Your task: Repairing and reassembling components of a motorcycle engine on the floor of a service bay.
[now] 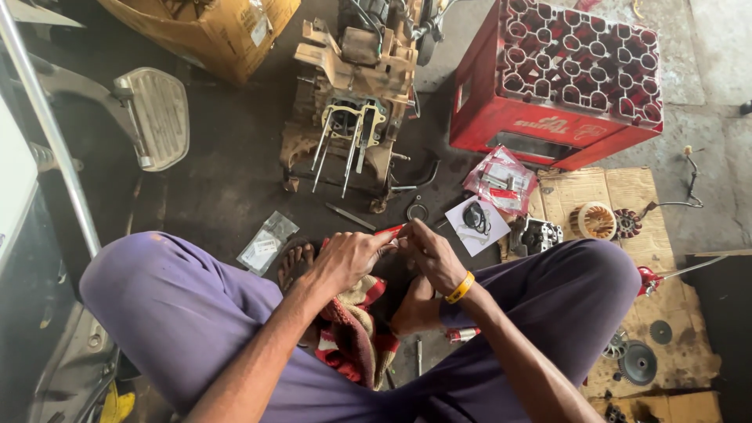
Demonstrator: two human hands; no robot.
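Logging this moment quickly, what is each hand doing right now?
Left hand: closed, fingers pinching a small red-handled tool.
Right hand: closed at the same tool's tip; whether it grips anything cannot be told.

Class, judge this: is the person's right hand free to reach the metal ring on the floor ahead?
Probably yes. The metal ring lies just beyond the right hand with bare floor between, though that hand is busy on the red-handled tool.

I've got one view only, head-mounted, looking steeply down and forward over the seated person's lap onto the floor, close in. The engine block sits top centre, just beyond the knees, its far side cropped.
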